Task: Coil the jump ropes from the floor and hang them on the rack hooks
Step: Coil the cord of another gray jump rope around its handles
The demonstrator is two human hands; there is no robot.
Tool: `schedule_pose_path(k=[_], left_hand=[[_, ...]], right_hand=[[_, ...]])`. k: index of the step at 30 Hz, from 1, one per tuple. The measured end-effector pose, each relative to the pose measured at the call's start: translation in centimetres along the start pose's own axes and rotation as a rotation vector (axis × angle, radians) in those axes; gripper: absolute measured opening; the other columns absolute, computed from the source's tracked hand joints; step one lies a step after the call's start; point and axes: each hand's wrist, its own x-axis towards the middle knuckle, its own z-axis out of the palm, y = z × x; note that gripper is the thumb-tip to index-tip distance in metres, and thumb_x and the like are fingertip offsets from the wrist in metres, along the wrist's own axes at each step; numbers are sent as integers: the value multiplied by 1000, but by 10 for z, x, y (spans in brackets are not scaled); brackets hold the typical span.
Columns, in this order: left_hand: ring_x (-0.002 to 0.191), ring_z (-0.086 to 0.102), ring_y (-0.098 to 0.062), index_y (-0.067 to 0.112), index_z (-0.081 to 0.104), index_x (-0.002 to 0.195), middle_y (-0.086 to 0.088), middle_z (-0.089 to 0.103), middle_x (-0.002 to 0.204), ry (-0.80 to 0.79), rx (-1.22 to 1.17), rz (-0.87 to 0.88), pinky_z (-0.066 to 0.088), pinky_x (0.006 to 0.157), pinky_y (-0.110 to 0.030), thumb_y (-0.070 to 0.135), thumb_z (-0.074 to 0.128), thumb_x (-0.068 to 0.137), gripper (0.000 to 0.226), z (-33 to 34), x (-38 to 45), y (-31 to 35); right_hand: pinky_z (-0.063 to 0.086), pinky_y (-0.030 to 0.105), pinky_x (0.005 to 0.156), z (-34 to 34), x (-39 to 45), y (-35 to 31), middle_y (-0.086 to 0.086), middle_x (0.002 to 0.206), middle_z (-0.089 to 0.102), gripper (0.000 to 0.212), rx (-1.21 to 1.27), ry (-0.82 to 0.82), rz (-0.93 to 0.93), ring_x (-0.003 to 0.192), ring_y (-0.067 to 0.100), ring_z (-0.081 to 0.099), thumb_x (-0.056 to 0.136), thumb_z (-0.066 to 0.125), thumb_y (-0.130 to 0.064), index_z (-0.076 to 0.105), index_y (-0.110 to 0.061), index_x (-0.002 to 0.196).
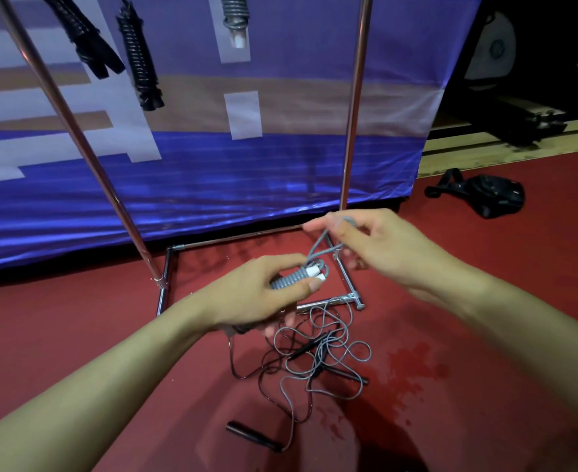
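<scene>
Above the red floor (110,335), left hand (263,294) grips the grey rope's (318,366) coiled handle bundle (292,278); right hand (372,247) pinches its loose strand. Rest lies tangled with a black rope (253,434). Wrap tight, even turns; free the tangle first.

Left hand (267,294) grips the grey rope's white handles (316,272), wound with grey cord; right hand (365,245) pinches a cord loop (321,247) above them. Loose grey and black ropes (314,356) lie tangled on the red floor (76,328) near the rack base (345,284); coiled ropes (137,59) hang at far left
</scene>
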Motion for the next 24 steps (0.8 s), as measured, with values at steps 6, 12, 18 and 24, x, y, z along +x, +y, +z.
schedule_pose_path(k=[6,12,18,24], left_hand=[[44,60,-23,18,65,102,-13,71,71,-21,-69,44,42,40,-18,41,53,105,25,0,-8,8],[44,55,-24,21,67,95,-12,63,67,66,-270,93,46,51,-30,47,52,104,31,-12,-9,1],[40,49,-21,33,65,71,-4,58,56,7,-283,126,43,48,-28,36,47,108,41,-8,-15,11],[45,56,-25,38,66,78,-5,65,64,106,-114,65,37,46,-31,47,53,102,28,-13,-18,9]], right_hand=[[47,23,63,-12,11,18,-4,66,35,29,895,-81,313,59,7,41,100,56,-36,70,-11,97],[48,19,56,-18,12,14,2,93,59,25,1020,-80,165,60,6,44,106,46,-27,57,-14,87],[54,30,58,-5,3,2,1,77,36,34,108,-121,-64,51,7,38,106,37,-37,61,-13,113],[55,23,71,-9,-5,9,-7,74,41,42,-250,-297,-143,59,5,48,110,38,-16,46,-28,150]])
